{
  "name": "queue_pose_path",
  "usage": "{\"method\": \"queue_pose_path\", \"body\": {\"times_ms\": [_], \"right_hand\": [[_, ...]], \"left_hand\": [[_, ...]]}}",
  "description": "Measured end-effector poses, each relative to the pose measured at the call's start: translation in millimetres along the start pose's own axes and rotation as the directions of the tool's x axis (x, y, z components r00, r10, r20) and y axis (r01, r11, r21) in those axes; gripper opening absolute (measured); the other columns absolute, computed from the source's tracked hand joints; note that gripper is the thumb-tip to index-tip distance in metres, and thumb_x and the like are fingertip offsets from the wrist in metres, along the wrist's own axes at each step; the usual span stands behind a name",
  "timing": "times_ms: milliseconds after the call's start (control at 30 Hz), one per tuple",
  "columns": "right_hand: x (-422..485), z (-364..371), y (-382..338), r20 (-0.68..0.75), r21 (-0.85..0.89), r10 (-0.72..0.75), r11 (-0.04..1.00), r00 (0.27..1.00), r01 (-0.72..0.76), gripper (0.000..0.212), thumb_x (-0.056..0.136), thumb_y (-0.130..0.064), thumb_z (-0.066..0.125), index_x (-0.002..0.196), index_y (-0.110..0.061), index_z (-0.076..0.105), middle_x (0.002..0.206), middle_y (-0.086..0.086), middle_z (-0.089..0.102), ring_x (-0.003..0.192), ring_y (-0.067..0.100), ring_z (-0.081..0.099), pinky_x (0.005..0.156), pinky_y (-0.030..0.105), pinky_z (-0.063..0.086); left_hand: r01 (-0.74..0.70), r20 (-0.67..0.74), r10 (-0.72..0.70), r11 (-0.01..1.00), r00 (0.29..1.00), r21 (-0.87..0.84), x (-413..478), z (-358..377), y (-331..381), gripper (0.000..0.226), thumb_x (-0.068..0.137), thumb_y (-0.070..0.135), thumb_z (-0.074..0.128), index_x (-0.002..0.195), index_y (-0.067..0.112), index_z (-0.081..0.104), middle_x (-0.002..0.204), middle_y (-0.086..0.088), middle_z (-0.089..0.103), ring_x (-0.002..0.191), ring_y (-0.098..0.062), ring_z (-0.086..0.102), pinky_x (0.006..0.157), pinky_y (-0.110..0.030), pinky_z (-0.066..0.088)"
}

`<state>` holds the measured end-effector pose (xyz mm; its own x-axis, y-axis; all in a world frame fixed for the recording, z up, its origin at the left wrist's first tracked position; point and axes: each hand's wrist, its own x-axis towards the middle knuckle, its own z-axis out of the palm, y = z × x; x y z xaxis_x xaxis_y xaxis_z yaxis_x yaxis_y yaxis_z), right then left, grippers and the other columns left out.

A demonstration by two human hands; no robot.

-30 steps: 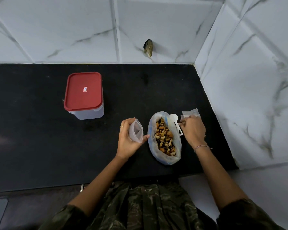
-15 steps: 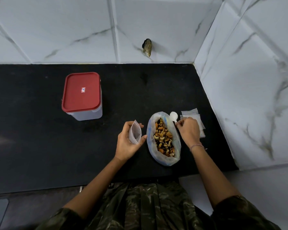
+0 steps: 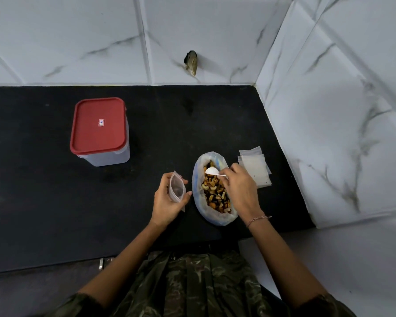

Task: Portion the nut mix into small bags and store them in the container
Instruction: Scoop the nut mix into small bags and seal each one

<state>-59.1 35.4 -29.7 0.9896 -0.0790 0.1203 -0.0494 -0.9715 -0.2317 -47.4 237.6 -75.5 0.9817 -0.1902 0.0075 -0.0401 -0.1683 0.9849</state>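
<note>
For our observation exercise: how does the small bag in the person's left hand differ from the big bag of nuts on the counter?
The small bag is held in the left hand; the big bag lies on the counter. The small bag looks empty; the big bag holds nut mix. The small bag is far smaller than the big bag. Both are see-through plastic with open mouths.

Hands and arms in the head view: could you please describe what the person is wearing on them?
Both forearms are bare. The right hand has a thin, pinkish beaded bracelet at the wrist. The left hand has no wristband, and any ring on it is too small to tell. Dark green camouflage sleeves begin near the elbows.
</note>
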Motion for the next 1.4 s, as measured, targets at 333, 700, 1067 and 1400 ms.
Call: {"method": "queue_pose_path", "body": {"times_ms": [333,700,1067,1400], "right_hand": [[-22.0,-13.4,5.3,0.063,0.032,0.003,0.999,0.998,-0.005,0.024,0.097,-0.022,0.048,0.114,-0.012,0.061,0.106,0.003,0.056,0.094,0.012,0.051,0.070,0.018,0.037],[-9.3,-13.9,-5.8,0.182,0.003,-0.001,1.000,0.983,0.000,0.026,0.097,-0.024,0.045,0.116,-0.015,0.061,0.109,0.002,0.058,0.095,0.011,0.055,0.080,0.021,0.046],[-4.2,-11.2,-17.1,0.218,0.064,0.057,0.995,0.974,-0.073,0.026,0.097,-0.026,0.046,0.116,-0.015,0.060,0.107,0.002,0.062,0.092,0.011,0.059,0.081,0.024,0.051],[-1.8,-15.3,-5.1,0.318,0.224,0.316,0.891,0.894,-0.395,0.028,0.094,-0.025,0.054,0.116,-0.010,0.063,0.094,0.002,0.067,0.075,0.005,0.056,0.059,0.013,0.041]], "left_hand": [[-0.012,0.049,0.007,0.996,0.999,0.088,-9.7,6.1,-4.9,0.044,0.077,0.008,0.076,0.112,0.013,0.051,0.103,0.008,0.064,0.101,-0.003,0.062,0.087,-0.016,0.049],[-0.076,0.130,0.048,0.972,0.990,0.223,-11.1,13.0,-10.9,0.041,0.074,0.015,0.080,0.105,0.015,0.055,0.104,0.008,0.062,0.098,-0.002,0.059,0.082,-0.013,0.048],[-0.076,0.103,0.053,0.969,0.993,0.234,-9.6,19.3,-16.3,0.033,0.075,0.018,0.079,0.099,0.015,0.057,0.099,0.002,0.061,0.091,-0.006,0.060,0.077,-0.017,0.051],[-0.086,0.090,0.066,0.966,0.994,0.244,-8.7,22.0,-17.2,0.031,0.076,0.018,0.079,0.098,0.015,0.057,0.098,0.004,0.060,0.090,-0.006,0.060,0.076,-0.020,0.052]]}}
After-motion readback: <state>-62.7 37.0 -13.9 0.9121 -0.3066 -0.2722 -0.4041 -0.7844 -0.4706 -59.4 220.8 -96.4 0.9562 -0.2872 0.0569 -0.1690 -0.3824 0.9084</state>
